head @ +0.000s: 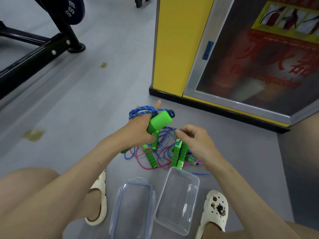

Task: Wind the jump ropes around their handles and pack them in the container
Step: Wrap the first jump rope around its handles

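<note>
1 clear container (177, 200) sits open beside its lid (133, 209); left hand (138, 128) grips green handle (160, 121), right hand (193, 137) pinches rope (168, 128).

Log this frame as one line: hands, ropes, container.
left hand grips green handle, blue rope looped round hand | right hand pinches blue rope | rope pile on floor | container empty, lid off

At far left, you can read the white letters "ES" on the dark round disc (73, 12) mounted on the black frame (34, 56); the row beneath them is cut off. At far right, the glass door (241, 31) of the yellow cabinet (177, 40) carries large red Chinese characters (276, 61), blurred. Beneath these runs a red English line (269, 80) ending in "tinguisher". The fine red print (279, 42) above them is illegible.
</note>
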`<control>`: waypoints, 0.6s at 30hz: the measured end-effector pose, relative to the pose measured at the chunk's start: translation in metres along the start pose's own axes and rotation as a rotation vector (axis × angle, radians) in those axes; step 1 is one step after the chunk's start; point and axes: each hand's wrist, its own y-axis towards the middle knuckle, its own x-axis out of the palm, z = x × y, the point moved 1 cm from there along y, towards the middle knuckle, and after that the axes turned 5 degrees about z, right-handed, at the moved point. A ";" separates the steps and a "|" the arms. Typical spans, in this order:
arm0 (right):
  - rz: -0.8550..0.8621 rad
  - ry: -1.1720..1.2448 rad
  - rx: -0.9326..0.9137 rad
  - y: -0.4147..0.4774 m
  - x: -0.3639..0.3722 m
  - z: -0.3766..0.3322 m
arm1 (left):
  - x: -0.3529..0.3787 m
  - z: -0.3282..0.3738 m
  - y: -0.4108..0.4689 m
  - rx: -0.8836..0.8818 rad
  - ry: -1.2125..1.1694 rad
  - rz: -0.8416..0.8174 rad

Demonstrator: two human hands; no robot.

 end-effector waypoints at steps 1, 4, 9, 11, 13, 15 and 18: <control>0.013 0.030 -0.015 -0.001 0.000 -0.001 | 0.003 0.000 -0.001 -0.038 0.024 -0.038; 0.049 0.088 -0.017 -0.004 0.001 -0.003 | 0.006 0.001 -0.005 -0.178 -0.089 -0.165; 0.105 0.178 -0.004 0.000 -0.003 -0.002 | 0.013 0.005 -0.011 -0.282 -0.626 -0.455; 0.104 0.261 0.028 0.001 -0.002 -0.002 | 0.016 0.009 -0.014 -0.240 -0.813 -0.523; 0.101 0.333 0.081 0.003 -0.001 0.001 | 0.016 0.010 -0.015 -0.190 -0.992 -0.569; 0.080 0.368 0.107 0.005 0.001 0.005 | 0.014 0.014 -0.015 -0.154 -1.126 -0.616; 0.011 0.408 0.108 0.003 0.005 0.006 | 0.016 0.022 -0.016 -0.088 -1.268 -0.705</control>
